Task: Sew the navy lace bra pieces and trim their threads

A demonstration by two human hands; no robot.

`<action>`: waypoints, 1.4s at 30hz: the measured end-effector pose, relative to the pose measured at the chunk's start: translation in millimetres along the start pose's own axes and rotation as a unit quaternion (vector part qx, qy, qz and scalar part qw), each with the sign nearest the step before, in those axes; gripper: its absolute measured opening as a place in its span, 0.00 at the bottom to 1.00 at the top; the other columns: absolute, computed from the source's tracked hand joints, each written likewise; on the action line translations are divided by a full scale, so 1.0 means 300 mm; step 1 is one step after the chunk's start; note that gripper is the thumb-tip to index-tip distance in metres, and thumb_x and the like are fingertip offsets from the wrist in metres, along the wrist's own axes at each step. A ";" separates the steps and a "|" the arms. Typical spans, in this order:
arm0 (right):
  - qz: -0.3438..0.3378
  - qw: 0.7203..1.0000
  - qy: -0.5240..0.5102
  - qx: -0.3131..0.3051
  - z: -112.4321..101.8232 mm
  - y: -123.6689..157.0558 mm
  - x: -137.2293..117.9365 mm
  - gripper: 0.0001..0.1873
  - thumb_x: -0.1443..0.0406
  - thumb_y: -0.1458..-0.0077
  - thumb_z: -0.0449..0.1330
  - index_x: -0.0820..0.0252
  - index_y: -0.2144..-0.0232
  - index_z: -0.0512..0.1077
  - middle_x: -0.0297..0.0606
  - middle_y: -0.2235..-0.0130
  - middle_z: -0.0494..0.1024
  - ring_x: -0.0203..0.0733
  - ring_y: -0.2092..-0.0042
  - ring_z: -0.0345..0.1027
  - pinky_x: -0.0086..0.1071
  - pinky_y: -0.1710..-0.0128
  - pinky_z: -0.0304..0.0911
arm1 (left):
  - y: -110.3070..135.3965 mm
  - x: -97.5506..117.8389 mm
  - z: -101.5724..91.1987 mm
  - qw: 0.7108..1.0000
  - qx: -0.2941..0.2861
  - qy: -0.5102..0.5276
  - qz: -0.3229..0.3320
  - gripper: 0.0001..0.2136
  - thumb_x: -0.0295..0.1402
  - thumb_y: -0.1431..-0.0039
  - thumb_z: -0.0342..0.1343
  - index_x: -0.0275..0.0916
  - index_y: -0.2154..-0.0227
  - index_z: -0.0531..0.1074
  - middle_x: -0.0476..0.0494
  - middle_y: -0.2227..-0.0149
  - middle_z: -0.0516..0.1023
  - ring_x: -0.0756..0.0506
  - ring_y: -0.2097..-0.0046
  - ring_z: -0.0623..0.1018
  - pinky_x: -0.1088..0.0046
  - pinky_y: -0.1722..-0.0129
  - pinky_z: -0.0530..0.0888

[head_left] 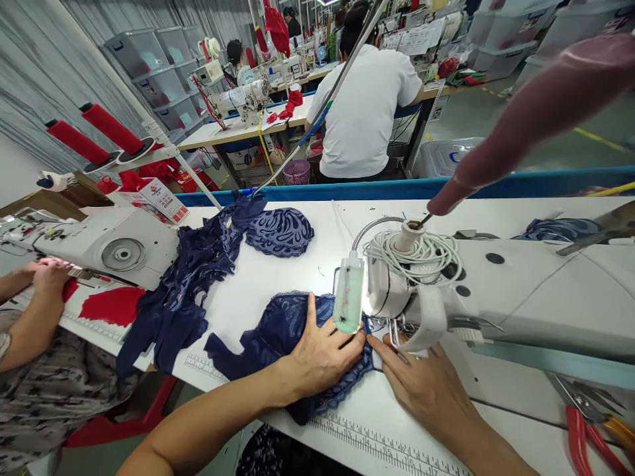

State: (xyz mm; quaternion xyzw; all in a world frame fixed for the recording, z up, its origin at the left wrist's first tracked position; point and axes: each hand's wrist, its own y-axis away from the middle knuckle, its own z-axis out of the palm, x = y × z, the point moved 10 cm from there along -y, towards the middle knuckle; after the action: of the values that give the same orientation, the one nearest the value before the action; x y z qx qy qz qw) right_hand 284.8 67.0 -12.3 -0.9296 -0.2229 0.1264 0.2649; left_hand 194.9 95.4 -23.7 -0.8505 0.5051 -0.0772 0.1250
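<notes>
A navy lace bra (282, 324) lies on the white sewing table, one edge under the needle area of the white sewing machine (397, 291). My left hand (325, 354) rests spread on top of it, index finger stretched away from me and the other fingers flat on the cloth. Close to the needle, my right hand (426, 380) reaches in with its fingers stretched out. Its fingertips touch the bra's lace edge, and part of the hand is hidden behind the machine head. A small lamp with a greenish cover (349, 297) hides the cloth between the hands.
Navy fabric pieces (193, 271) and a patterned cup (280, 231) lie to the left. Red-handled pliers (578, 423) are at the right. A screwdriver (471, 165) stands in the machine top. On the left, a co-worker's hands (49, 274) work at another machine.
</notes>
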 end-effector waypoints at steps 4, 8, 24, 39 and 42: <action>0.010 1.000 0.007 -0.013 0.021 0.019 0.001 0.19 0.69 0.31 0.46 0.63 0.54 0.77 0.43 0.60 0.79 0.48 0.57 0.70 0.42 0.59 0.55 | 0.003 -0.013 -0.002 1.000 0.003 -0.005 0.000 0.13 0.33 0.29 0.45 0.39 0.47 0.69 0.44 0.46 0.77 0.40 0.46 0.75 0.24 0.38 0.42; 0.006 1.000 0.025 -0.013 0.031 0.016 0.003 0.18 0.71 0.33 0.47 0.63 0.54 0.76 0.43 0.60 0.79 0.49 0.57 0.70 0.43 0.58 0.55 | -0.009 -0.031 -0.014 1.000 0.002 -0.004 -0.009 0.13 0.34 0.29 0.46 0.41 0.46 0.69 0.44 0.48 0.78 0.38 0.45 0.74 0.24 0.39 0.40; 0.010 0.998 0.045 -0.037 0.040 0.007 0.008 0.18 0.73 0.34 0.47 0.65 0.53 0.76 0.45 0.59 0.79 0.50 0.55 0.70 0.46 0.51 0.56 | -0.004 -0.065 -0.012 1.000 0.008 0.011 0.000 0.15 0.27 0.31 0.45 0.43 0.46 0.70 0.45 0.53 0.81 0.39 0.45 0.74 0.24 0.40 0.37; 0.037 0.998 0.037 -0.029 0.023 0.010 0.033 0.20 0.73 0.35 0.48 0.62 0.50 0.76 0.37 0.73 0.72 0.42 0.69 0.65 0.43 0.57 0.57 | -0.056 -0.121 -0.005 0.999 -0.016 0.026 0.019 0.10 0.29 0.32 0.48 0.41 0.60 0.76 0.46 0.60 0.80 0.41 0.51 0.74 0.29 0.37 0.46; 0.050 0.999 0.009 -0.018 0.003 0.001 0.037 0.18 0.73 0.35 0.49 0.61 0.53 0.77 0.37 0.72 0.72 0.42 0.67 0.64 0.41 0.57 0.57 | -0.067 -0.140 0.018 0.999 -0.029 0.030 0.026 0.11 0.29 0.32 0.47 0.41 0.64 0.76 0.46 0.60 0.80 0.43 0.53 0.74 0.38 0.36 0.55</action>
State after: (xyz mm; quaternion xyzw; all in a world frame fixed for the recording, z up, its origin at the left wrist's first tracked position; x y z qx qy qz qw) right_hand 294.1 72.4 -14.4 -0.9452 -0.1760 0.1272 0.2437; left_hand 193.1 142.2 -23.2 -0.8374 0.5329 -0.0846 0.0872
